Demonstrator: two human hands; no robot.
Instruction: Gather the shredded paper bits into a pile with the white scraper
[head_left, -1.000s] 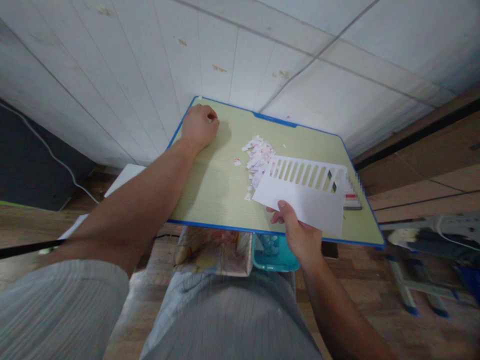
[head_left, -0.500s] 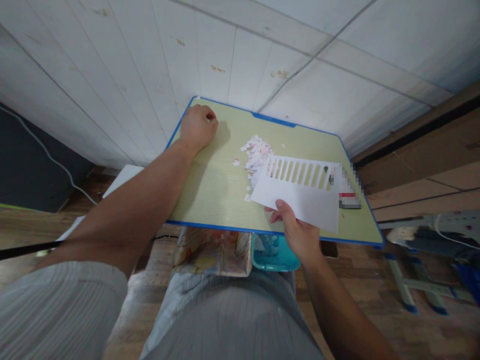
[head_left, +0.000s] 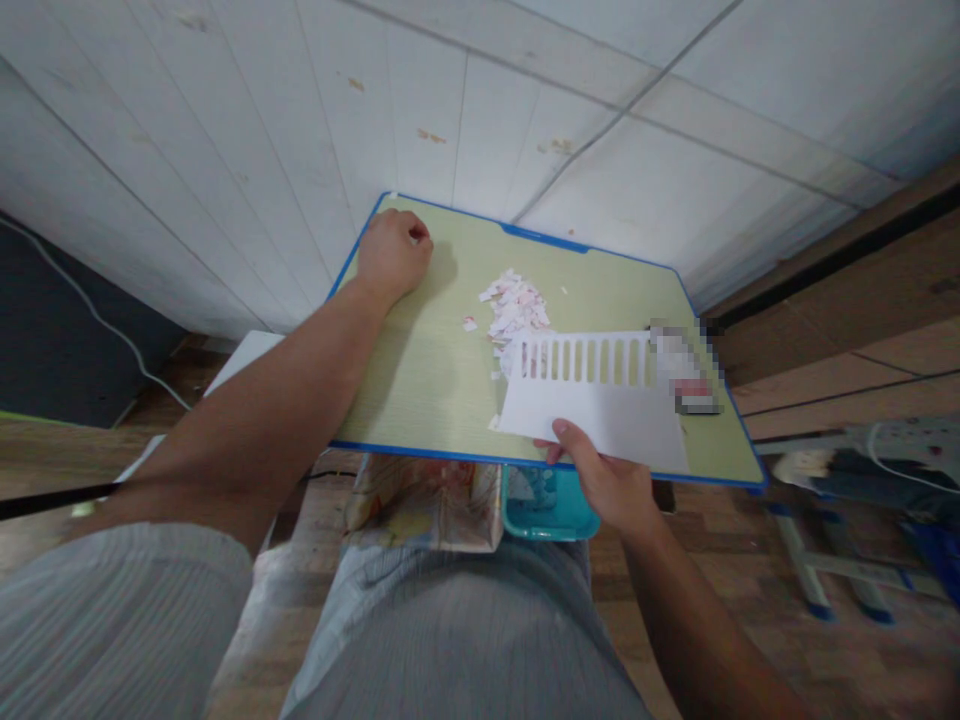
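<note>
My right hand [head_left: 604, 475] grips the near edge of a white paper sheet [head_left: 585, 410], thumb on top and fingers beneath. A row of several long rounded slots runs along the sheet's far half. Its left part covers some of a pile of small white and pinkish paper scraps [head_left: 517, 303]. At the table's far left corner rests my left hand [head_left: 394, 250], its fingers curled in a loose fist. Whatever is inside that fist, if anything, is hidden. One loose scrap [head_left: 469, 324] lies left of the pile.
The pale yellow table [head_left: 427, 370] has a blue rim and stands against a white panelled wall [head_left: 420, 90]. A pixelated object [head_left: 694, 375] lies at its right side. Below the near edge are a teal basin [head_left: 555, 520] and a patterned bag [head_left: 427, 500].
My right hand has lowered the slotted sheet slightly toward the near edge and turned it a little, uncovering slightly more table beyond it. My left hand keeps its place on the table.
</note>
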